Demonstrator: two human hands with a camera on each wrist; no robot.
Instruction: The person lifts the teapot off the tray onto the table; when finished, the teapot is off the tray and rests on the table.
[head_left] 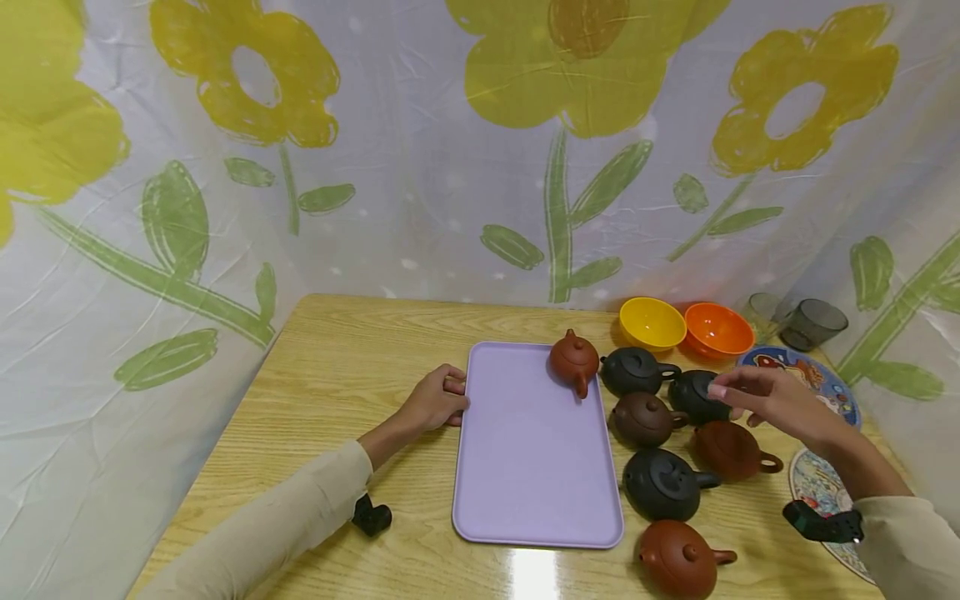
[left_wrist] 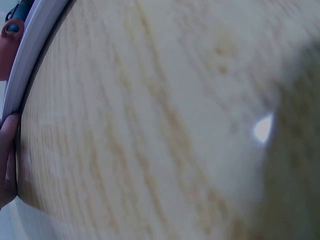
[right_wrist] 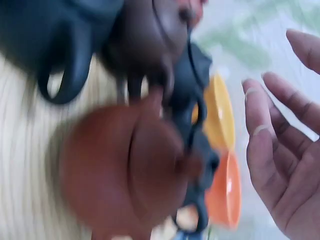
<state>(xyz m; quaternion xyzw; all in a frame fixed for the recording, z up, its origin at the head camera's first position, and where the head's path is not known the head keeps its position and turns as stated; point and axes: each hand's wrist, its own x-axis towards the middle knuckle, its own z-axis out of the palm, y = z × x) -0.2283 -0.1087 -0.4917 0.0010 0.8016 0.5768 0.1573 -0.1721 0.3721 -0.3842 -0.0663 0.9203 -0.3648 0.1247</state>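
Note:
A lilac tray (head_left: 536,450) lies mid-table, with one red-brown teapot (head_left: 574,360) at its far right corner. My left hand (head_left: 450,400) grips the tray's left rim with curled fingers; the left wrist view shows a finger (left_wrist: 7,155) against that rim (left_wrist: 30,55). Right of the tray stand several teapots. My right hand (head_left: 731,392) hovers with straight fingers just over a black teapot (head_left: 693,393) and holds nothing. Its palm (right_wrist: 285,150) shows bare in the right wrist view, beside a blurred brown teapot (right_wrist: 125,170).
Other teapots stand close together: black (head_left: 633,371), dark brown (head_left: 645,418), brown (head_left: 731,450), black (head_left: 663,483), brown (head_left: 678,557). Behind them are a yellow bowl (head_left: 651,322), an orange bowl (head_left: 717,331) and glasses (head_left: 813,323). Patterned plates (head_left: 817,375) lie at the right edge. A small black object (head_left: 371,517) lies by my left forearm.

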